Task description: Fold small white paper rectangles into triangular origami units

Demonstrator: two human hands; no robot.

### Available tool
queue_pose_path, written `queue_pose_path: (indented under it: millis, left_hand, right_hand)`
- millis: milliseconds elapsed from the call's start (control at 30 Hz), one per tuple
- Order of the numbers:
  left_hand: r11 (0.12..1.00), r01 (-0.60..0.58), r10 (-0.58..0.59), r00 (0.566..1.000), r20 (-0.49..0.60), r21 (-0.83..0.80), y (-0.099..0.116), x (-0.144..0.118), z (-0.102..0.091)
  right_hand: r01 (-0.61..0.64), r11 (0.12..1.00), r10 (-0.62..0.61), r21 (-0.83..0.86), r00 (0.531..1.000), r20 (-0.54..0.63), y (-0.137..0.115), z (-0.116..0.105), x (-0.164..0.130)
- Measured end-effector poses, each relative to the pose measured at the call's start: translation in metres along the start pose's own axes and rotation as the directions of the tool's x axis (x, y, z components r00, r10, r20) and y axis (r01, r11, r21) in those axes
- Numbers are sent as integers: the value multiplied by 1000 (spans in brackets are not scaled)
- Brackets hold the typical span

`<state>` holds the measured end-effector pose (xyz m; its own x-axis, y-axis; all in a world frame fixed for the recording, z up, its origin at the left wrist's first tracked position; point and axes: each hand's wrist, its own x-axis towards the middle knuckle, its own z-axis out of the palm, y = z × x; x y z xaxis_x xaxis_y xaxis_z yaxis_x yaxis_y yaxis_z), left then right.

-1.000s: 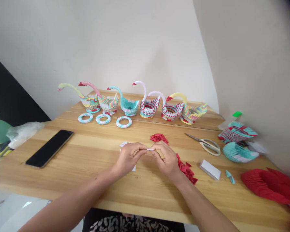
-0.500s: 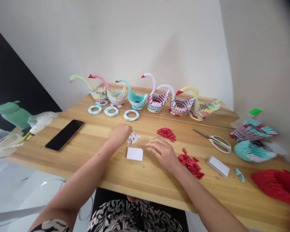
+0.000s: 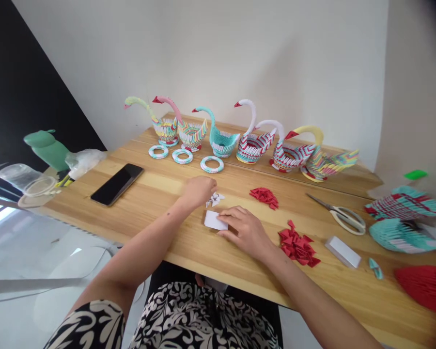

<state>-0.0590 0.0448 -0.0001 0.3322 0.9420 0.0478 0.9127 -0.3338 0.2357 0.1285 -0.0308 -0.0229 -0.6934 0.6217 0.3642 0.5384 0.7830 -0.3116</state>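
Observation:
My left hand (image 3: 199, 191) is closed, its fingers curled down at a small pile of white folded paper pieces (image 3: 215, 198). Whatever its fingertips hold is hidden behind the hand. My right hand (image 3: 245, 230) grips the right end of a small stack of white paper slips (image 3: 213, 220), thumb at the near edge and fingers at the far edge. Just beyond that hand lies a pile of red folded paper triangles (image 3: 264, 197). A looser heap of red triangles (image 3: 298, 245) is beside my right wrist.
Several paper swans (image 3: 223, 140) line the back, with paper rings (image 3: 211, 164) before them. A phone (image 3: 117, 184) lies left. On the right are scissors (image 3: 339, 213), a white paper block (image 3: 343, 251), a turquoise piece (image 3: 375, 268) and a red paper form (image 3: 427, 286).
My right hand has moved left onto the white paper stack, which it did not touch before. My left hand stays by the white pieces. The whole view has shifted.

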Motion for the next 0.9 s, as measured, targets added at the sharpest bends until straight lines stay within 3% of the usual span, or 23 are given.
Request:
queue_pose_path:
  millis: [133,267,400,500,667,900]
  left_hand:
    - [999,10,-11,999,-31,-36,3,-1,-2]
    - [990,3,-23,990,-142,-141,6,-4,-5]
    - [953,-79,24,982,-187,-294,14,-8,-11]
    - [924,-171,131,982,-138,-341,22,-14,-19]
    - [894,-265,300,953,42,-362,28,-28,-27]
    - [885,-193,261,960,107,-423,11,-55,-26]
  right_hand:
    - [-33,996,34,81,999,-15,3,1,0]
    - [-46,989,54,141,997,-50,6,2,-1]
    - [-35,989,45,141,996,-71,7,5,-2]
    - [-30,991,40,132,996,-81,8,6,-3]
    - [-32,984,46,173,996,-81,9,7,-4]
    - [-49,974,65,219,996,-66,6,2,-1]
